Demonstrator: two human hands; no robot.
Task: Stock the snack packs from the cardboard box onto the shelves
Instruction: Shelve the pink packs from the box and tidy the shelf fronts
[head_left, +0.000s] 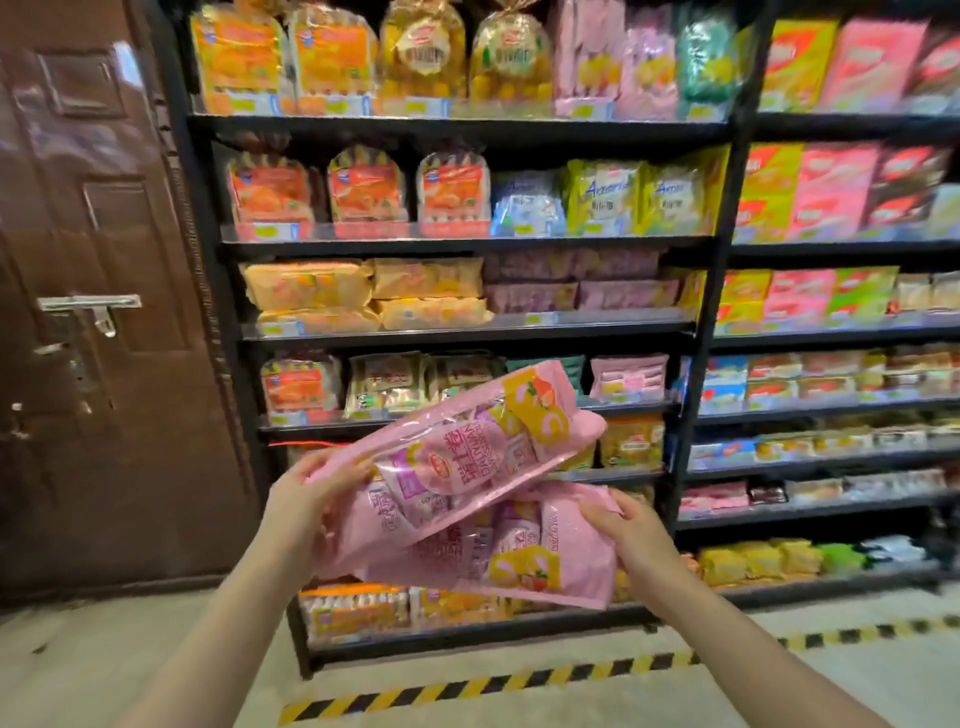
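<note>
Near: my left hand (306, 493) pinches the near-left end of the upper pink Swiss-roll pack (462, 447), thumb on top and fingers curled underneath. That pack's long axis runs from low left at the hand up to the right, its far end tilted toward the shelving.

Just below it, my right hand (621, 519) grips the right edge of a second pink pack (524, 558), fingers curled round the wrapper. This one lies flatter, its long axis running left to right. The upper pack overlaps it; I cannot tell whether they press together or only cross in view.

The cardboard box is not in view.

Mid: black shelf unit (467, 332) straight ahead, every tier showing stock. On the fourth tier down, right of centre, a small pink pack (628, 376) stands. Matching pink stock sits far higher, the tall pink bags (587, 57) on the top tier.

Judgement: the upper pack's free end already points at the shelves, and the left hand holds its tail, so I expect that pack goes first, pushed along its own axis. The right hand's pack lies crosswise and would need turning.

Far left: brown door (104, 260) with a metal handle (91, 306). Yellow-black floor tape (467, 680) runs along the foot of the shelves.
</note>
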